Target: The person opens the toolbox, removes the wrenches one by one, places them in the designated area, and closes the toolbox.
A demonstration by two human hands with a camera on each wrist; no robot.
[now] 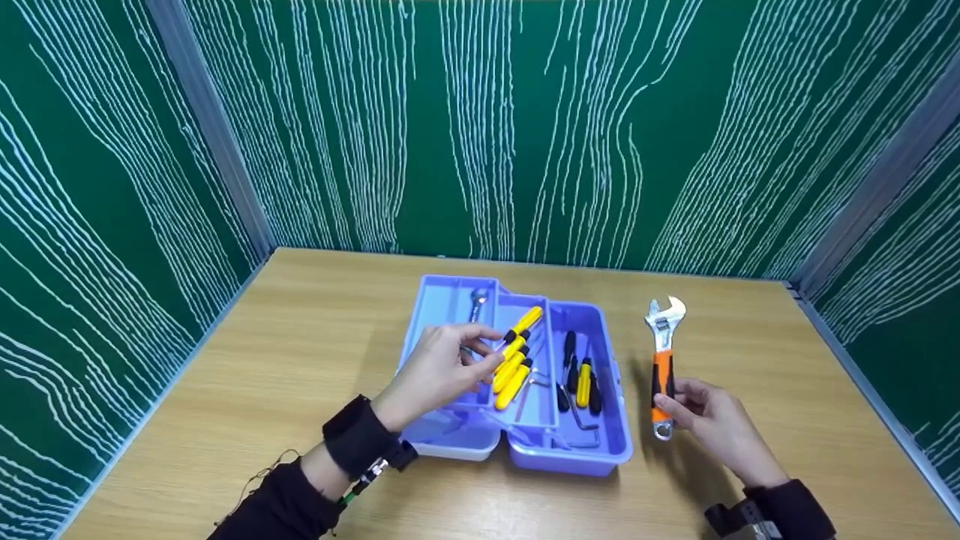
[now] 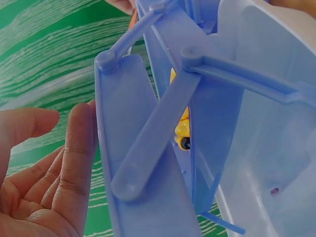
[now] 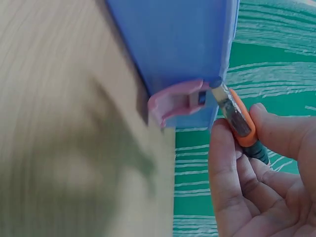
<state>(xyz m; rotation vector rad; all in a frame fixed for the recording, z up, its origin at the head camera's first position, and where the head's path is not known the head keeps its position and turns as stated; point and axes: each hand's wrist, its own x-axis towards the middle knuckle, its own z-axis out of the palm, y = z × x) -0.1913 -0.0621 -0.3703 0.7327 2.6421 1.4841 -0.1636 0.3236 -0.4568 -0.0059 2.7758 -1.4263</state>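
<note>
**K:** On the wooden table [image 1: 315, 352], mid-frame: lilac cantilever toolbox [image 1: 525, 442], trays swung open. Right hand [image 1: 712, 424] is clenched round the orange handle of the adjustable wrench [image 1: 661, 360], which sits just right of the box, jaw end pointing away from the person. Whether it rests on the table or is lifted, I can't tell.

**M:** Left hand?

**K:** Left hand [image 1: 442, 367] is over the left tray, fingers relaxed and straight-ish, tips at the yellow-handled screwdrivers [image 1: 514, 360]. Not gripping anything that I can see. Left wrist view shows a finger [image 2: 81, 148] lying against the tray's edge wall by the pivot arms [image 2: 153, 143].

**M:** Handling advice?

**K:** My read: the grip is low on the handle, so the metal head will want to tip. Better to keep it level and clear the box's right wall before lowering. The left hand can steady the tray, since those hinged arms look like they'd swing if bumped.

**M:** Contents?

**K:** Left tray: a row of yellow screwdrivers, laid diagonally, touching one another. Far-left compartment: something metal, probably a spanner [image 1: 478, 301], partly hidden. Right tray: black-handled drivers [image 1: 570, 360], one yellow-and-black one and a hex key [image 1: 581, 420] near the front. Lower left bin [image 1: 454, 439]: contents not visible. Right wrist view is blurred; it shows only the box wall, a pink latch [image 3: 175, 101] and the wrench handle in the fingers.
</note>
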